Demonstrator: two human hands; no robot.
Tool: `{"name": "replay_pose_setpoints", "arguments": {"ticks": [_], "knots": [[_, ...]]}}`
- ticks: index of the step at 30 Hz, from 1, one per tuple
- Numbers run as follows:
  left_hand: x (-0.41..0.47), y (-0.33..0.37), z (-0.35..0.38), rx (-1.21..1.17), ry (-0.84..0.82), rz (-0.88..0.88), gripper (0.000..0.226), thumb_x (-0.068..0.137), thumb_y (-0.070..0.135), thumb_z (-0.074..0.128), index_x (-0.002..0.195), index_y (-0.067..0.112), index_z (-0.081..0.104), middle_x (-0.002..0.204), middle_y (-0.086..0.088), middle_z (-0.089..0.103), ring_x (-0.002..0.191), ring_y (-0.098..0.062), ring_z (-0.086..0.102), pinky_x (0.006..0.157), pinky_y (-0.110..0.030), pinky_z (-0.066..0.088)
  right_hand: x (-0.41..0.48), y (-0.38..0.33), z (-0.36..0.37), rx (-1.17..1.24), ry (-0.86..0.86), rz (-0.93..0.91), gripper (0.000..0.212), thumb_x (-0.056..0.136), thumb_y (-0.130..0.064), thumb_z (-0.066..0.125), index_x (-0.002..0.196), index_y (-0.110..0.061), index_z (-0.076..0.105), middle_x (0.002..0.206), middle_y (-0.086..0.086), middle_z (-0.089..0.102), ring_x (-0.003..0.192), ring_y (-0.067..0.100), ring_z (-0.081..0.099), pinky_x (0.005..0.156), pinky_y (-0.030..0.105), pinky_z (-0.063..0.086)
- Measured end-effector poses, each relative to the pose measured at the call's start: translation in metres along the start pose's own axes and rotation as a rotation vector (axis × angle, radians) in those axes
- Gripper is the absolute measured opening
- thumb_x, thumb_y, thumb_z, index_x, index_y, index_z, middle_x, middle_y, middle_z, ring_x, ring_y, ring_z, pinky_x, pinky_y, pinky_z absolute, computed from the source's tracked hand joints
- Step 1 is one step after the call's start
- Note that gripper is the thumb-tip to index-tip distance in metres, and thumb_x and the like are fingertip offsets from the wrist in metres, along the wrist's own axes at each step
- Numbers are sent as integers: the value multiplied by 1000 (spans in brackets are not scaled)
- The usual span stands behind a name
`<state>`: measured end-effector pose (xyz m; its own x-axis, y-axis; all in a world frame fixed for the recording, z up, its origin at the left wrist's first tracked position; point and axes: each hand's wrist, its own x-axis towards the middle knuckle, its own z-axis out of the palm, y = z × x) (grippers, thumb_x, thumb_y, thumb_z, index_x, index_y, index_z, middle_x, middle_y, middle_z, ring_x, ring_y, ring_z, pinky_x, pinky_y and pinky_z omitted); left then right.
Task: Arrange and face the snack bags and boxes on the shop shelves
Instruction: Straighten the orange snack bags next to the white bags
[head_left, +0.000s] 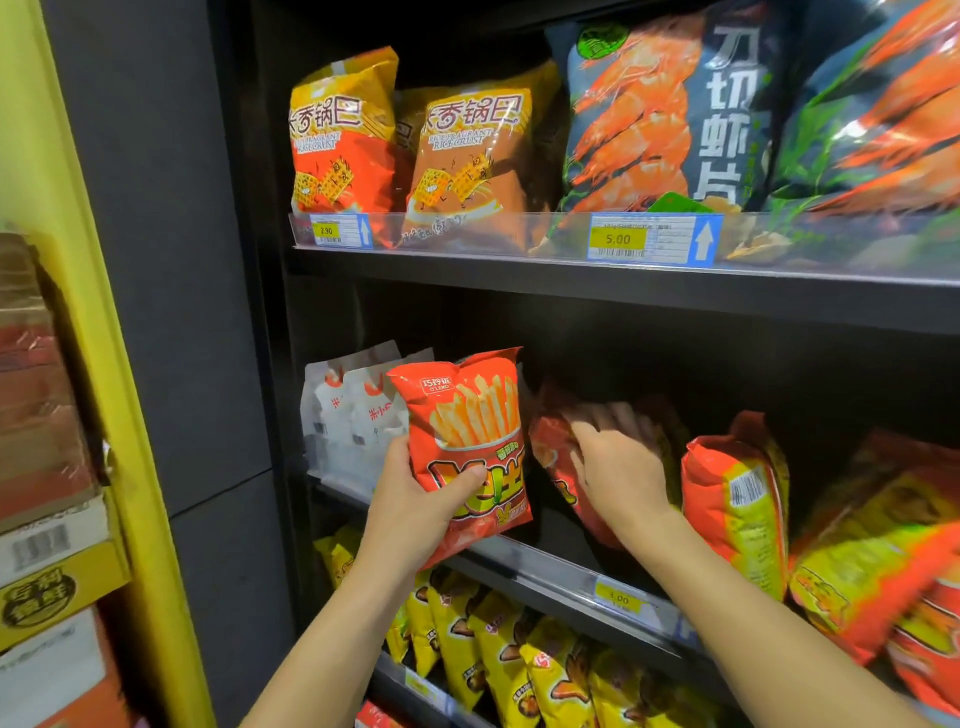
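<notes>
This is a shop. Dark shelves (623, 291) carry rows of snack bags (467, 156), with yellow price labels (617, 239) reading 2.90, 5.00 and 3.00 clipped along their front edges. Stacked cartons (47, 545) bearing barcodes stand at the left.

Single head-worn view — close to the shop shelves (623, 291), forward and slightly downward

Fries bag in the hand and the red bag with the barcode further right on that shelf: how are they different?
The fries bag shows its front, with the fries picture; the red bag is turned away, showing its barcode. The fries bag is held up by the left hand; the red bag stands on the shelf, untouched. Both are shiny and red-orange.
</notes>
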<state>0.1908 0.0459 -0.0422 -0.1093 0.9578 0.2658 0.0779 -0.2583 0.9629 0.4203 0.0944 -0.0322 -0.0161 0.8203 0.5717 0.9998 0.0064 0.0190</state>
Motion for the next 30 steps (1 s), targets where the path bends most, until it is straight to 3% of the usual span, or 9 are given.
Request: {"name": "replay_pose_setpoints", "arguments": {"ticks": [3,5,8,10,13,17,23,30], "knots": [[5,-4,18,43,22,36,66,84,39,86,137,34,47,123,15,67,109,-10,69,84,-30,61,-5,9,-4,12,57,17,35,110,-28,45,142,-20,54,120,6,71,105,30,69,70,34,46],[11,-6,30,94,47,70,66,84,38,87,134,33,45,123,15,65,109,-8,67,83,-29,60,-10,13,-7,33,149,8,29,104,-25,59,131,-16,63,105,10,75,91,34,72,63,35,47],[21,-11,49,184,82,103,65,82,40,87,129,35,41,123,11,64,110,-12,66,88,-37,61,-15,21,-9,-34,267,-12,30,71,-15,93,94,-11,74,66,11,69,51,36,66,40,31,44],[25,-11,61,248,111,133,69,81,42,87,131,34,40,127,7,63,114,-18,65,93,-44,60,-16,26,-10,-58,336,-13,35,61,-15,97,86,-11,73,58,9,65,43,35,62,35,30,41],[30,-10,80,322,133,153,74,85,39,85,137,26,35,130,5,59,118,-23,62,95,-45,57,-21,33,-13,-66,406,0,35,61,-17,98,86,-11,73,59,10,65,44,37,62,35,32,43],[40,-19,99,378,140,118,66,85,43,85,125,24,35,127,-3,63,113,-29,66,89,-46,58,-27,40,-15,-64,451,-6,33,69,-20,94,94,-11,74,67,11,68,50,38,65,39,34,48],[48,-31,116,396,166,95,65,87,44,82,130,18,39,121,-5,64,110,-29,67,87,-49,60,-31,44,-15,-48,502,-13,31,79,-22,87,106,-14,74,79,9,73,62,39,68,45,38,52],[44,-48,118,539,163,97,77,90,41,80,140,5,33,138,-16,58,125,-38,61,91,-46,54,-34,45,-16,-18,508,-13,31,83,-23,86,110,-14,74,84,8,75,67,36,71,49,39,55]]}}
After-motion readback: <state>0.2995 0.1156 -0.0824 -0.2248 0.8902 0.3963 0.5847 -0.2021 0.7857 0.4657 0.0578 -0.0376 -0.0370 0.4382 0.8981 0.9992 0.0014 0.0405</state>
